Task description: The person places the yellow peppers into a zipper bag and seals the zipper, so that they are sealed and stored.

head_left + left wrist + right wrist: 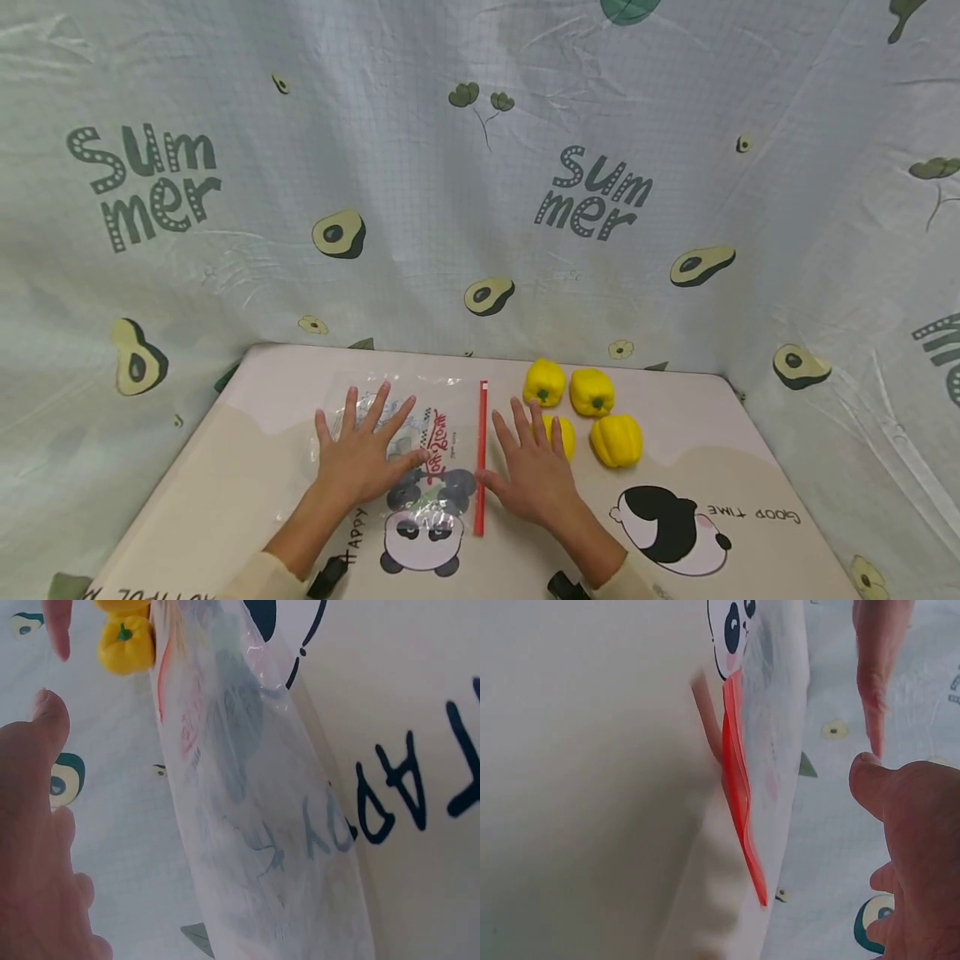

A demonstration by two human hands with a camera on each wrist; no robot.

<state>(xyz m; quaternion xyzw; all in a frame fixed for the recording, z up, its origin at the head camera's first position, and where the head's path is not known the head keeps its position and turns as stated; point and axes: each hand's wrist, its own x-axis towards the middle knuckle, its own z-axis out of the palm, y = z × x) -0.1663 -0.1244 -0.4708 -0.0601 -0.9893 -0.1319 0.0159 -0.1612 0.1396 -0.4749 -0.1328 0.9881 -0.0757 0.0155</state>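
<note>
A clear plastic zip bag (446,433) with red and blue print lies flat on the table, its red zip strip (482,450) along the right side. Over the bag's left part my left hand (360,467) is spread with straight fingers, and the left wrist view shows a gap between that hand and the bag. My right hand (536,475), also spread and holding nothing, is just right of the strip. Its fingers overlap one of several yellow bell peppers in the head view, partly hiding that pepper (562,437). Another pepper (617,440) sits further right.
Two more yellow peppers (544,382) stand behind, towards the table's far edge. The pale table (247,467) carries printed panda and dog pictures. A light curtain (420,183) with avocado prints hangs behind and around the sides.
</note>
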